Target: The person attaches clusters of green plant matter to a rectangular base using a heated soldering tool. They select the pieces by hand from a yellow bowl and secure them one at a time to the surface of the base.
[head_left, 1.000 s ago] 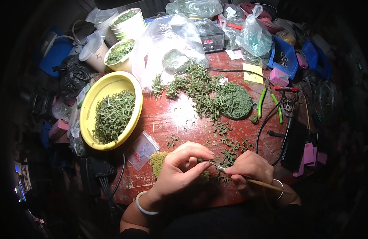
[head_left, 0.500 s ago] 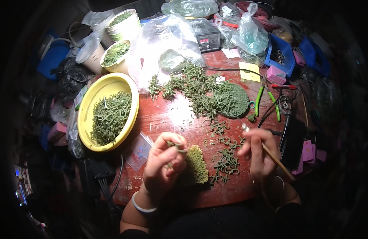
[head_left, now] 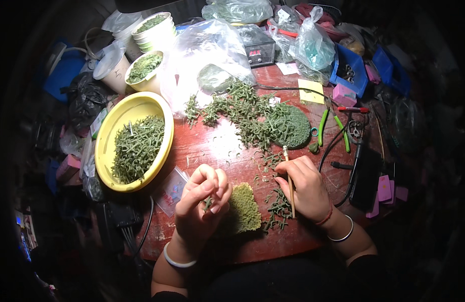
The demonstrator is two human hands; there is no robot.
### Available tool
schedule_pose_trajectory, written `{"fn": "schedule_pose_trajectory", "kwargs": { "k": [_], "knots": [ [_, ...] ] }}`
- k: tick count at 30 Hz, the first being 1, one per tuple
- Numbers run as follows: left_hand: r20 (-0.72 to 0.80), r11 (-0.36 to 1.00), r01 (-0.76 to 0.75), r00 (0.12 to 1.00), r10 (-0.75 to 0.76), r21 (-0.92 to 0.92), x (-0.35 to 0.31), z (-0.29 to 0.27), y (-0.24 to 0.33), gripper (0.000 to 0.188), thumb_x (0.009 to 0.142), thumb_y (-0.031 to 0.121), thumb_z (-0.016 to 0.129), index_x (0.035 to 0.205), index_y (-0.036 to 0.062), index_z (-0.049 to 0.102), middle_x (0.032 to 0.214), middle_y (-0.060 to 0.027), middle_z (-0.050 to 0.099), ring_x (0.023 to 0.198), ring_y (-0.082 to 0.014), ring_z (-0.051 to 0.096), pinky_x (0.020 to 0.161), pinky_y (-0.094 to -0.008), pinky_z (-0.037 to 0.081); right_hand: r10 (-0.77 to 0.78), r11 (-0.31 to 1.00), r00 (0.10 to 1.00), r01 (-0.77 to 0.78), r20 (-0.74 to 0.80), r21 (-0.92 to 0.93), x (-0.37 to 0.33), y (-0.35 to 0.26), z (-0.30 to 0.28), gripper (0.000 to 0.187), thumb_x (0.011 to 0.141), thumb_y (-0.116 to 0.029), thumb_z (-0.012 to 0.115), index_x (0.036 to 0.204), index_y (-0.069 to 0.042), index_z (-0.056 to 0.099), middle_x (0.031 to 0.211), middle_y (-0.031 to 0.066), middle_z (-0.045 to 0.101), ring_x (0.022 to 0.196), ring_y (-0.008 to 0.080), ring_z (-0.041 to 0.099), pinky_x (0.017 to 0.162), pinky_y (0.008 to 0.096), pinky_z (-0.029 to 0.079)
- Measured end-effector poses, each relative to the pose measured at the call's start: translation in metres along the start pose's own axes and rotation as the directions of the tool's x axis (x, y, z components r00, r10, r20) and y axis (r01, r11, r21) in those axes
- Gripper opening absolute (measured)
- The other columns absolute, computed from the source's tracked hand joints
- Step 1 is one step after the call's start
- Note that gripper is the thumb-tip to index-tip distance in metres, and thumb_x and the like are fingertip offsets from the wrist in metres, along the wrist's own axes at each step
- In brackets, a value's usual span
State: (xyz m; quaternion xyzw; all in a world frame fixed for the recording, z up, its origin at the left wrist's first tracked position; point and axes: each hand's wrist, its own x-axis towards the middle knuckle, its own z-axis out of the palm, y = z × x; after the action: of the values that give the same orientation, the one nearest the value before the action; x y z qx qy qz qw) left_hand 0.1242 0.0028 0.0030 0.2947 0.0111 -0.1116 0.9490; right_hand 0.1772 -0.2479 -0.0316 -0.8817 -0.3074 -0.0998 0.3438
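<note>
My left hand (head_left: 198, 204), fingers curled, holds a small green curved piece (head_left: 207, 203) that shows below the fingertips. Beside it lies a yellow-green rough-textured block (head_left: 245, 209). Across from that, my right hand (head_left: 305, 185) carries a thin wooden stick with a pale metal end (head_left: 291, 195) between its fingers. The fingertips of this hand are lowered to a scatter of loose green curved pieces (head_left: 279, 211), and it hides some of them. Whether the right fingers also pinch a piece cannot be made out. Farther back, a bigger heap of such pieces (head_left: 242, 113) reaches a round dark-green textured pad (head_left: 296, 126).
A yellow basin (head_left: 100, 163) with many green pieces stands at left, near tubs (head_left: 164, 27) and a clear plastic bag (head_left: 187, 55). Green-handled pliers (head_left: 323, 128), cables, a black device (head_left: 366, 181) and blue bins (head_left: 361, 85) line the right. A small zip bag (head_left: 167, 199) lies near my left hand.
My right hand has moved left and down to the loose green pieces, and the stick has swung more upright. My left hand has shifted slightly, its fingers drawn in more. The view has shifted a little.
</note>
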Motion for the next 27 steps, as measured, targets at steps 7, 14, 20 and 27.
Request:
{"fn": "schedule_pose_trajectory", "kwargs": {
  "k": [7, 14, 20, 27],
  "knots": [
    [-0.055, 1.000, -0.001, 0.998, 0.003, 0.026, 0.002, -0.003, -0.002, 0.012, 0.100, 0.010, 0.058, 0.094, 0.0052, 0.049, 0.086, -0.0052, 0.050, 0.066, -0.0090, 0.043, 0.048, -0.0176, 0.034, 0.025, 1.000, 0.998, -0.026, 0.050, 0.012, -0.002, 0.000, -0.007, 0.027, 0.080, -0.001, 0.079, 0.103, -0.004, 0.066, 0.094, 0.0121, 0.066, 0.092, 0.0335, 0.061, 0.082, 0.0423, 0.049],
    [-0.071, 0.994, -0.109, 0.992, 0.107, -0.023, -0.002, 0.001, 0.010, 0.013, 0.101, 0.012, 0.058, 0.094, 0.0056, 0.050, 0.084, -0.0047, 0.049, 0.067, -0.0089, 0.043, 0.050, -0.0189, 0.033, 0.021, 0.999, 0.999, -0.020, -0.026, 0.034, 0.002, -0.007, -0.004, 0.023, 0.080, 0.000, 0.078, 0.099, -0.004, 0.067, 0.088, 0.0109, 0.067, 0.087, 0.0324, 0.063, 0.079, 0.0428, 0.050],
    [-0.257, 0.885, -0.333, 0.932, 0.257, -0.325, -0.008, 0.012, 0.065, 0.017, 0.099, 0.016, 0.060, 0.089, 0.0029, 0.058, 0.083, -0.0049, 0.055, 0.068, -0.0097, 0.047, 0.047, -0.0199, 0.032, 0.055, 0.998, 0.997, -0.053, -0.062, 0.040, -0.002, -0.006, -0.006, 0.027, 0.077, 0.004, 0.080, 0.099, -0.003, 0.065, 0.086, 0.0127, 0.065, 0.082, 0.0336, 0.062, 0.075, 0.0423, 0.050],
    [-0.602, 0.481, -0.833, 0.243, 0.761, 0.272, 0.002, -0.011, 0.138, 0.024, 0.097, 0.026, 0.061, 0.102, 0.0029, 0.064, 0.096, -0.0076, 0.064, 0.085, -0.0183, 0.060, 0.080, -0.0326, 0.052, -0.002, 0.997, 0.998, 0.007, -0.059, 0.083, -0.003, -0.019, -0.005, 0.026, 0.077, 0.004, 0.079, 0.098, -0.003, 0.065, 0.085, 0.0133, 0.064, 0.084, 0.0344, 0.061, 0.076, 0.0435, 0.048]
  ]
}}
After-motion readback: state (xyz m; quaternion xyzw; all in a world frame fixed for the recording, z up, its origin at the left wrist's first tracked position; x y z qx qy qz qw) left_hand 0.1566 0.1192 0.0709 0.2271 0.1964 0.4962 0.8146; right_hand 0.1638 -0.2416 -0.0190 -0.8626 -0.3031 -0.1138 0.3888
